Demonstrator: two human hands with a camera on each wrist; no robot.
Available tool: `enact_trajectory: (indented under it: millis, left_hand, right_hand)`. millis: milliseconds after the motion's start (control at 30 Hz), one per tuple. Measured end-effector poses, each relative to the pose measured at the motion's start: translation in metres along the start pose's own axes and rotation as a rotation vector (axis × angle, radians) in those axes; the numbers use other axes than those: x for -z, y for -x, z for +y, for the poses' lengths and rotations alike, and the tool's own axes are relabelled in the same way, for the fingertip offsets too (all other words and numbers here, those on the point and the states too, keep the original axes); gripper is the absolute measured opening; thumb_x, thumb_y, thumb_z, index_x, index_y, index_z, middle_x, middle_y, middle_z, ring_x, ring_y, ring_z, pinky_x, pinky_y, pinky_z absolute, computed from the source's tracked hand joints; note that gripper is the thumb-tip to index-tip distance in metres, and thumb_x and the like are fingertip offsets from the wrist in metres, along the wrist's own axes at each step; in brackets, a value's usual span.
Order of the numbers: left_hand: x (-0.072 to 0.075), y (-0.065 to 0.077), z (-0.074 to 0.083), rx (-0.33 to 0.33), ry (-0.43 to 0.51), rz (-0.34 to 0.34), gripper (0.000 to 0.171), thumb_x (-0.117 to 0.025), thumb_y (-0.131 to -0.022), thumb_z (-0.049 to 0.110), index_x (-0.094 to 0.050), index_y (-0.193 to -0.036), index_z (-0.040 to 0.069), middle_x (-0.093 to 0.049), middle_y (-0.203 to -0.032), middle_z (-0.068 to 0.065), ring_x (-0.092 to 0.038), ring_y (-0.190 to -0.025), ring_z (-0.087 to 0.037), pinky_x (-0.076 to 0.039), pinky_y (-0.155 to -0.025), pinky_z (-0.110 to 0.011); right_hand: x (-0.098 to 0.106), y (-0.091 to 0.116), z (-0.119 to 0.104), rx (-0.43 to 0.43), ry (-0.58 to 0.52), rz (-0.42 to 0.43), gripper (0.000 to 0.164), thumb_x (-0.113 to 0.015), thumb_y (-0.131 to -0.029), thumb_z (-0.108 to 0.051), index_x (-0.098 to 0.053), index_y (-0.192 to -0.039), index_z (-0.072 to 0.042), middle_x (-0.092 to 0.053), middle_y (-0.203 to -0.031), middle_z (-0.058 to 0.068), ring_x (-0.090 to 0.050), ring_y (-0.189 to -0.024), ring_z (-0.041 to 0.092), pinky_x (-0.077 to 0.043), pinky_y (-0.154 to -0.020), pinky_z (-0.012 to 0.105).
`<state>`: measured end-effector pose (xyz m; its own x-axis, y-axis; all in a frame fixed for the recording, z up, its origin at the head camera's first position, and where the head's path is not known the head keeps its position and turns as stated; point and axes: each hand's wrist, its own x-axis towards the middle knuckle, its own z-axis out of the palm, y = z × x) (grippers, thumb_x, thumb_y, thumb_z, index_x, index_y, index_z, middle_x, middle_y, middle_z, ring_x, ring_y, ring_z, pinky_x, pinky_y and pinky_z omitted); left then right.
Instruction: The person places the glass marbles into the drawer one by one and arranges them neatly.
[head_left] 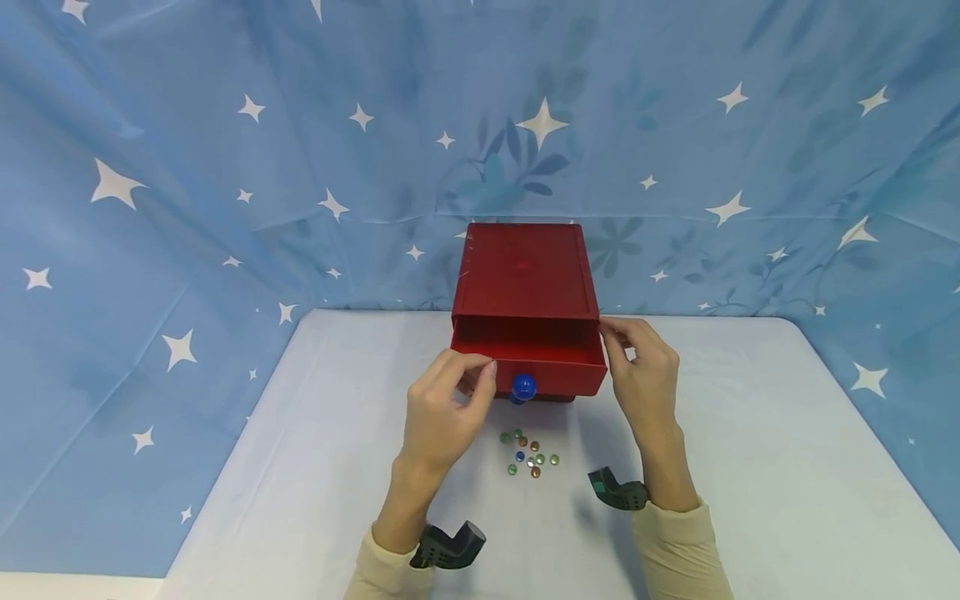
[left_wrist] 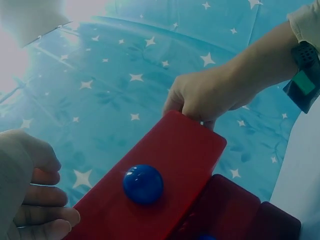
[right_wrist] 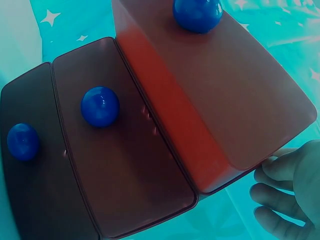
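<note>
A small red cabinet (head_left: 521,267) stands at the back of the table, its top drawer (head_left: 543,375) pulled partway out. A round blue knob (head_left: 524,386) sits on the drawer front. The drawer's inside shows bare red. My left hand (head_left: 444,408) is at the drawer's front left corner, thumb and index finger close together; in the left wrist view its loosely bent fingers (left_wrist: 47,215) lie beside the drawer end. My right hand (head_left: 643,367) is along the drawer's right side, loosely bent, fingertips at the cabinet edge. In the right wrist view, its fingers (right_wrist: 280,195) hang beside the drawer's corner.
Several small glass beads (head_left: 536,459), green, orange, blue and clear, lie scattered on the white table (head_left: 300,467) before the cabinet. Two lower drawers (right_wrist: 125,165) with blue knobs (right_wrist: 100,106) are closed. A blue star-patterned cloth (head_left: 337,150) hangs behind.
</note>
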<state>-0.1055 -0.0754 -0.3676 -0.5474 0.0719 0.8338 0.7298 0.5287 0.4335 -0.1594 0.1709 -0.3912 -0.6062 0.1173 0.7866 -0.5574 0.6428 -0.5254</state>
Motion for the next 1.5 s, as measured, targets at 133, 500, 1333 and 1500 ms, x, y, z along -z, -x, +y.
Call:
enact_trajectory:
  millis: [133,500,1333,1500]
  left_hand:
    - [0.002,-0.003,-0.004,0.009,-0.022,0.028,0.007,-0.070,-0.088,0.007,-0.070,-0.094,0.003,-0.065,-0.078,-0.006,-0.062,-0.065,-0.014,-0.057,-0.060,-0.023]
    - [0.010,-0.012,-0.021,0.008,-0.041,0.120,0.010,-0.069,-0.088,0.005,-0.072,-0.096,0.001,-0.067,-0.082,-0.009,-0.061,-0.066,-0.017,-0.052,-0.057,-0.025]
    - [0.015,-0.014,-0.063,0.241,0.021,0.138,0.014,-0.067,-0.094,0.007,-0.075,-0.105,0.003,-0.072,-0.091,-0.011,-0.068,-0.078,-0.019,-0.054,-0.076,-0.012]
    - [0.010,-0.010,-0.069,0.314,0.052,0.119,0.015,-0.070,-0.092,0.006,-0.075,-0.106,0.001,-0.074,-0.096,-0.013,-0.071,-0.083,-0.022,-0.053,-0.081,-0.008]
  right_hand:
    - [0.001,0.000,0.001,0.000,0.009,-0.001,0.019,-0.070,-0.090,0.001,-0.075,-0.108,-0.001,-0.075,-0.099,0.017,-0.070,-0.080,0.031,-0.041,-0.087,-0.002]
    - [0.003,-0.002,0.002,0.009,-0.014,0.014,0.017,-0.070,-0.090,0.001,-0.076,-0.106,-0.001,-0.075,-0.096,0.016,-0.069,-0.077,0.029,-0.043,-0.085,-0.001]
    - [0.002,-0.001,0.004,0.007,-0.029,-0.002,0.016,-0.069,-0.091,0.000,-0.076,-0.106,-0.001,-0.076,-0.097,0.014,-0.070,-0.078,0.027,-0.045,-0.084,0.001]
    - [0.002,-0.002,0.004,0.011,-0.032,0.001,0.016,-0.069,-0.091,0.000,-0.076,-0.105,-0.001,-0.076,-0.097,0.013,-0.070,-0.078,0.026,-0.046,-0.084,0.002]
